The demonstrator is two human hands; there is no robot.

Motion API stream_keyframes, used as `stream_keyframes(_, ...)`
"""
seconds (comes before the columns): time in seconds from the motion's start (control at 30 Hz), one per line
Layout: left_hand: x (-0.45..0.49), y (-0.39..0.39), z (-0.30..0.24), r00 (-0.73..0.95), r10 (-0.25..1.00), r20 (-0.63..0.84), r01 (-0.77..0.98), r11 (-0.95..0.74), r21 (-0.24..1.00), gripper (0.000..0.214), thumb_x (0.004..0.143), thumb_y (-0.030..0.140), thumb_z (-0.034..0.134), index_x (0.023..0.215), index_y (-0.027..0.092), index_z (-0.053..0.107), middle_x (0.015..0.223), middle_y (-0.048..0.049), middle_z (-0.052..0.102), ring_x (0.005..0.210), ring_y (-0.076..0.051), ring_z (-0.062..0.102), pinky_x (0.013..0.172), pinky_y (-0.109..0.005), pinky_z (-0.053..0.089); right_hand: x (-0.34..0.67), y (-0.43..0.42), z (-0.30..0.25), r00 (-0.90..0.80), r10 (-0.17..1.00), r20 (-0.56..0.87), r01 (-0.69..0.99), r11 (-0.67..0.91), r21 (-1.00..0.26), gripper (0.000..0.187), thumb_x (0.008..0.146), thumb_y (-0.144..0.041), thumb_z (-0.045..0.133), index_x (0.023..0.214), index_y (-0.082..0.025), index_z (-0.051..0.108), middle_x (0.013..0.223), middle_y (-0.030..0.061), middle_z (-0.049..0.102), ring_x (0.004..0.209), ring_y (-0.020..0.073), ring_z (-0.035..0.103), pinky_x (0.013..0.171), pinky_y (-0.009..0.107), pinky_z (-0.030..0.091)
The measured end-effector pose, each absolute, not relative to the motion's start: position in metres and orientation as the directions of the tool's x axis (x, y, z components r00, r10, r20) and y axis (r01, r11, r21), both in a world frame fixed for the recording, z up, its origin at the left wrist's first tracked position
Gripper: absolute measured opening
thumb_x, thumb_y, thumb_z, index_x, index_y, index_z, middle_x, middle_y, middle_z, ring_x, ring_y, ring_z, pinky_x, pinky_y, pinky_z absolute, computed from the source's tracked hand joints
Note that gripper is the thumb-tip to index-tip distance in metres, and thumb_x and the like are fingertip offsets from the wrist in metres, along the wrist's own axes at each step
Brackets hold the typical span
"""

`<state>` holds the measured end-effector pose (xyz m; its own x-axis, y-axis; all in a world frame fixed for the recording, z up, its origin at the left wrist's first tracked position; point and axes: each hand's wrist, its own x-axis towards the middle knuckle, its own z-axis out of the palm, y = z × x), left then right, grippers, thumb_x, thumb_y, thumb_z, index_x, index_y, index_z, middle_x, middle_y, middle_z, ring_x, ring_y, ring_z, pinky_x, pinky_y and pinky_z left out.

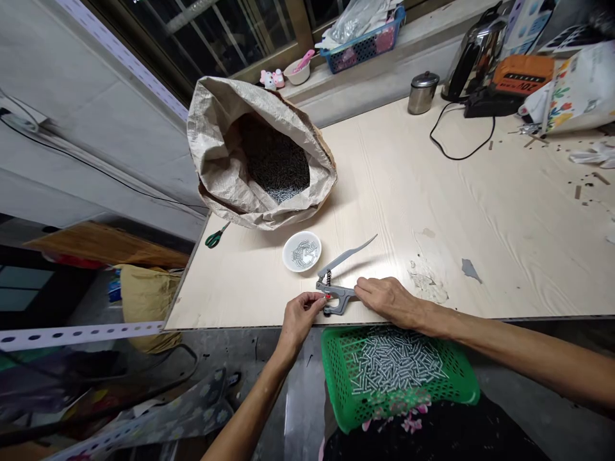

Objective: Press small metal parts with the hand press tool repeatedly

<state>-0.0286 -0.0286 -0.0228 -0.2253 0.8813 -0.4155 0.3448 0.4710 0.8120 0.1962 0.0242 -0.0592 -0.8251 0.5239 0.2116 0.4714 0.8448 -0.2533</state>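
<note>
Grey snap-fastener pliers (342, 291) lie near the table's front edge, their upper handle raised and a small coil spring between the arms. My right hand (387, 299) is closed around the end of the lower handle. At the jaw, beside a small red part (327, 296), my left hand (303, 314) is closed in a pinch; what its fingertips hold is too small to make out. Just behind the pliers stands a white bowl (287, 256) with small silvery metal pieces in it. Below the table edge, a green basket (343, 410) holds many thin silvery metal pieces.
A large woven sack (211, 134) of dark and silvery small pieces stands open at the back left. Green-handled scissors (214, 238) lie left. Toward the back right are a metal canister (423, 93), a kettle (473, 61), an orange box (523, 74) and a cable (454, 157).
</note>
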Motion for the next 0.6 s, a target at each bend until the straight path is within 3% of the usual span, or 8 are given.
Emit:
stream_keyframes(0.17,-0.028,-0.034,-0.025,-0.248,0.876,-0.413,0.362,0.479,0.8,0.046,0.062,0.055,0.071,0.081,0.012,0.069,0.076,-0.0065,0.07,0.069,-0.017,0.061,0.063,-0.026,0.044,0.196,0.023,-0.062,-0.821,0.529,0.215,0.468,0.839,-0.279,0.029,0.082,0.004,0.035,0.088,-0.018,0.053,0.082,0.0046,0.057,0.062,0.0141,0.046,0.05,0.031,0.029)
stream_keyframes(0.33,-0.029,-0.028,-0.028,-0.225,0.872,-0.434,0.406,0.489,0.772,0.04,0.062,0.049,0.071,0.077,0.012,0.068,0.072,-0.0051,0.069,0.065,-0.015,0.06,0.059,-0.024,0.043,0.195,0.025,-0.062,-0.824,0.525,0.215,0.462,0.841,-0.283,0.024,0.085,0.001,0.037,0.087,-0.017,0.053,0.082,0.0041,0.056,0.061,0.0134,0.044,0.049,0.031,0.026)
stream_keyframes(0.6,-0.027,-0.015,-0.015,-0.142,0.745,-0.652,0.414,0.643,0.644,0.024,0.067,0.034,0.073,0.069,0.012,0.064,0.048,0.0018,0.058,0.045,-0.01,0.054,0.048,-0.02,0.04,0.191,0.03,-0.074,-0.807,0.549,0.218,0.477,0.823,-0.307,0.018,0.091,-0.007,0.038,0.085,-0.017,0.051,0.083,0.0028,0.056,0.058,0.0103,0.039,0.049,0.03,0.018)
